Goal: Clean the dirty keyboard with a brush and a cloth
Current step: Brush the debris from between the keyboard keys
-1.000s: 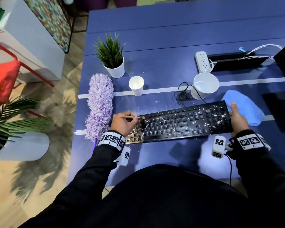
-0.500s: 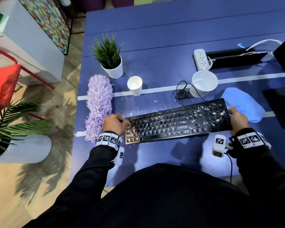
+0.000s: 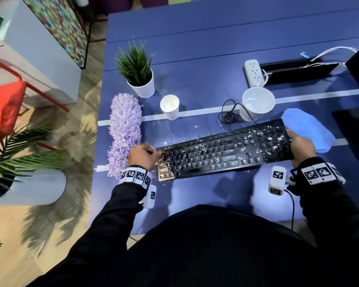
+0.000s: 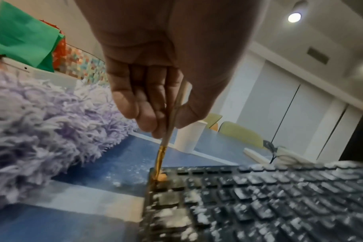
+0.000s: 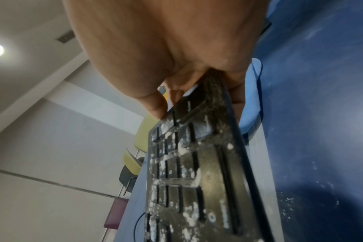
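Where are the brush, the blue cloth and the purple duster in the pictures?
brush (image 4: 161, 157): left wrist view, on its golden ferrule.
blue cloth (image 3: 307, 129): head view, on its middle fold.
purple duster (image 3: 124, 131): head view, on its fluffy head.

Black long sleeves (image 3: 104, 220) cover both arms, running into a black top (image 3: 216, 245) below. Each wrist wears a white band (image 3: 135, 176) printed with black square-pattern tags, and a white boxy camera (image 3: 276, 180) with the same tags hangs off it. A dark cable (image 3: 292, 206) trails from the right camera.
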`<state>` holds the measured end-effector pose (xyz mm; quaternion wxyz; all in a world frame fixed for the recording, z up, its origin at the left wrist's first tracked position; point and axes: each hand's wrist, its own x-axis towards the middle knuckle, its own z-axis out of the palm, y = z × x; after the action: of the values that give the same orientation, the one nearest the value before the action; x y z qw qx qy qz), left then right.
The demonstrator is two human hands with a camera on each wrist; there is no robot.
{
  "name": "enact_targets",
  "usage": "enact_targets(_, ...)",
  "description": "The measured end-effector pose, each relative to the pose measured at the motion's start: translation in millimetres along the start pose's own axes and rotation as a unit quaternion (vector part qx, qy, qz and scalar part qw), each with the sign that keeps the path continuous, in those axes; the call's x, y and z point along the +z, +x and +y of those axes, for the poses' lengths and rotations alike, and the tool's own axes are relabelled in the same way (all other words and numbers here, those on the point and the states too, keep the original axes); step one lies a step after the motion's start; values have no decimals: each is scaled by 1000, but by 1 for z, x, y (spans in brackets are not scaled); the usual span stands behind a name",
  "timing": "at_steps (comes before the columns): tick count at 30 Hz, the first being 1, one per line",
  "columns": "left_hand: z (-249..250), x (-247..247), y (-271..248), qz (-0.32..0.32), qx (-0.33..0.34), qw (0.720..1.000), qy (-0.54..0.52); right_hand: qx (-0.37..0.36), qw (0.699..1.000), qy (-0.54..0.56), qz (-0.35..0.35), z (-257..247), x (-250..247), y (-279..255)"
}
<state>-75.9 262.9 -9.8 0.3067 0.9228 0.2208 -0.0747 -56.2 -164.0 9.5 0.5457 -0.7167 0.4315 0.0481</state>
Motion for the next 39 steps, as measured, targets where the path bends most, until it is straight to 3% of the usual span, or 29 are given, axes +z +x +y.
enact_targets(4,-3,-4,0,29,1,999,-14,-27,999,29,-13,-6,-1,-1)
enact_targets(7,10,0,-5,14,83,990,-115,-91,996,18,-5,-4,1,-3)
enact_targets(10,20,14,-10,5,154,973,-173,-110,993,37,0,-5,4,-6)
enact_targets(16,30,28,-16,-13,216,962,-165,-123,992,14,1,-8,4,-9)
enact_targets(22,-8,14,1,15,144,982,-121,-84,996,10,-4,-4,1,-2)
enact_targets(26,-13,10,2,-3,155,982,-106,-82,996,17,-10,-4,1,0)
enact_targets(29,-22,10,7,18,103,991,-87,-83,996,29,-11,-6,2,-3)
enact_targets(34,-11,4,4,9,156,984,-87,-102,994,38,-24,-3,1,-4)
enact_targets(39,-19,9,8,40,89,994,-49,-94,994,58,-10,-2,1,-4)
